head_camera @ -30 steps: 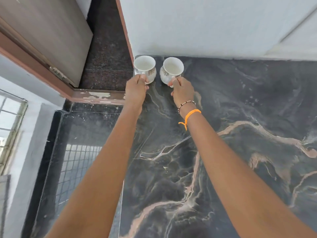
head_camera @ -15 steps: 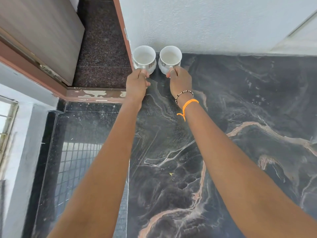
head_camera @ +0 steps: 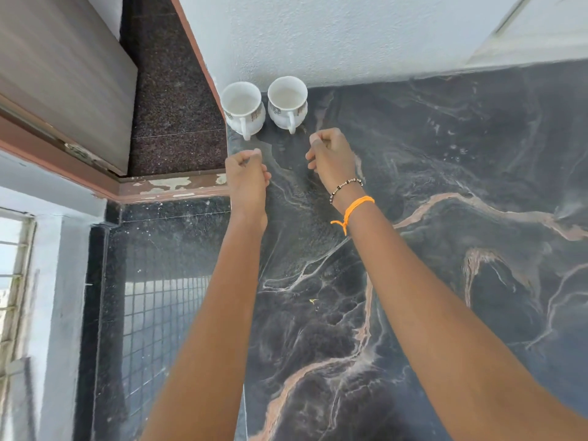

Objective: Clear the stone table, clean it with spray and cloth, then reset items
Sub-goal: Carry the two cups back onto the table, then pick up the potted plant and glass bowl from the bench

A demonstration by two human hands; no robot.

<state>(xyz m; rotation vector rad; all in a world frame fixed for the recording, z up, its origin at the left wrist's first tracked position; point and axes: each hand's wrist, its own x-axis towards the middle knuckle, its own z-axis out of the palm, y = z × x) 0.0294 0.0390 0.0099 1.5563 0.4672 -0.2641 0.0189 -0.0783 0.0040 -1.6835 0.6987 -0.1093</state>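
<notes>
- Two white ceramic cups with patterned bands stand upright side by side in the far left corner of the dark, pink-veined stone bench (head_camera: pixel 445 281), close to the pale textured wall (head_camera: pixel 318 36).
- The left white cup (head_camera: pixel 242 105) sits at the bench's left edge; the right white cup (head_camera: pixel 288 100) stands just beside it, and whether the two touch is hard to tell from this angle.
- Both handles point towards the person, and both cups look empty inside.
- The left hand (head_camera: pixel 246 176) hovers just short of the left cup's handle, fingers curled in loosely, gripping nothing.
- The right hand (head_camera: pixel 332 157) hangs near the right cup's handle, likewise loosely curled and holding nothing.
- A beaded bracelet (head_camera: pixel 345 187) and an orange thread band (head_camera: pixel 353 210) circle the right wrist.
- Left of the bench, a speckled dark floor (head_camera: pixel 175 100) and a grey-brown wooden door (head_camera: pixel 63 74) show below.
</notes>
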